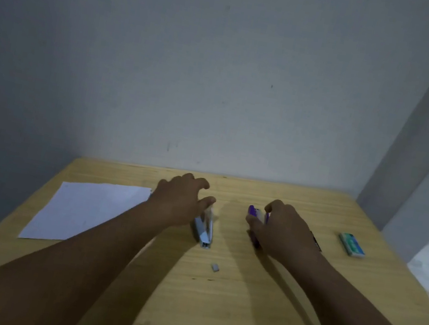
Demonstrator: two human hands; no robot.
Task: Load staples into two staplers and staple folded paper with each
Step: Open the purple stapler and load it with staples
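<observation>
On the far left of the wooden table [226,306] we see a white sheet of paper [86,211]. It lies flat, with its right corner just beside our left wrist.

Next comes our left hand [177,201]. Its fingers are spread and bent like a claw, and it sits over the far end of the silver stapler [204,231]. The thumb touches the stapler, but we cannot tell if the hand is really holding it. The stapler lies on the table and points back toward us.

A small grey bit [215,267], maybe a clump of staples, lies on the table close to the near end of the silver stapler.

Then we see our right hand [281,230]. Its fingers curl round the purple stapler [255,214], which is mostly hidden under the hand.

Far to the right, well apart from the hands, lies a little green staple box [352,244].
</observation>
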